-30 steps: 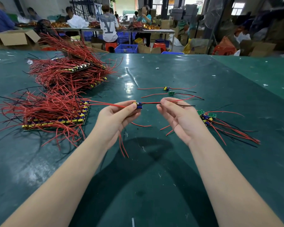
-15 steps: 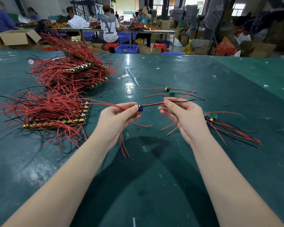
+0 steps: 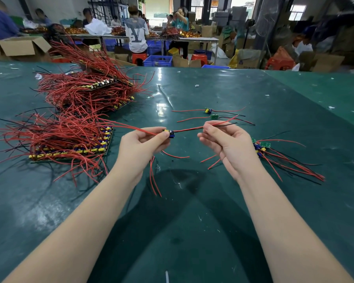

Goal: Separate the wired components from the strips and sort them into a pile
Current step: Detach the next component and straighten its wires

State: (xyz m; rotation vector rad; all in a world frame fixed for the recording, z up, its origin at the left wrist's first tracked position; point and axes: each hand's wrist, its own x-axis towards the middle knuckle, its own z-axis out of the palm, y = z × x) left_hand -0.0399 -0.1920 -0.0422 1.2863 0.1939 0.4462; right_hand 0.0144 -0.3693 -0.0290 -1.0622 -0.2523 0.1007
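My left hand (image 3: 143, 146) pinches a small blue and yellow wired component (image 3: 169, 133) above the green table; more red wires hang below that hand. My right hand (image 3: 226, 145) pinches the component's red and black wires (image 3: 223, 123) to its right. A strip of components with red wires (image 3: 70, 148) lies at the left, and a stack of more strips (image 3: 90, 92) sits behind it. A pile of separated components (image 3: 274, 156) lies right of my right hand. Two loose components (image 3: 212, 114) lie farther back.
The green table (image 3: 192, 231) runs to a far edge (image 3: 213, 68). Beyond it are cardboard boxes (image 3: 23, 48), blue crates (image 3: 157, 61), red stools and several seated people at other tables. Small scraps dot the tabletop.
My right hand has slid a little to the right along the wires, widening the gap between the hands. The component's wires now angle up toward the right. My left hand has hardly moved.
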